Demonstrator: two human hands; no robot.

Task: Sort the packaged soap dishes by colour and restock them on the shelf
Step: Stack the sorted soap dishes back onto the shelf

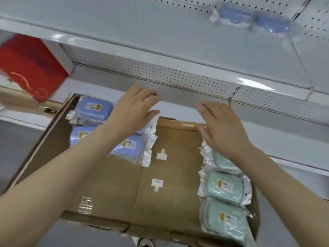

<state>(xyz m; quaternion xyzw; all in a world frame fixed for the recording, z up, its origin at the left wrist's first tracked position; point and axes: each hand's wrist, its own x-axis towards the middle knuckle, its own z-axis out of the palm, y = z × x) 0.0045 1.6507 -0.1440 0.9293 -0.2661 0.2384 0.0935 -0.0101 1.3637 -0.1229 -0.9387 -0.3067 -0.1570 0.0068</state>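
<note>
Head view: blue packs (95,107) laid left in box (169,175), green packs (222,188) right.
Left hand (135,113): spread, nothing held.
Right hand (220,129): spread, nothing held.

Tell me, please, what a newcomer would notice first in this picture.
The left hand and right hand hover open and empty over a cardboard box. Inside it, blue packaged soap dishes lie on the left and green packaged soap dishes on the right. Two more blue packages lie on the upper shelf, top right.

Both hands (132,113) (222,129) outstretched (fingers loose)
</note>
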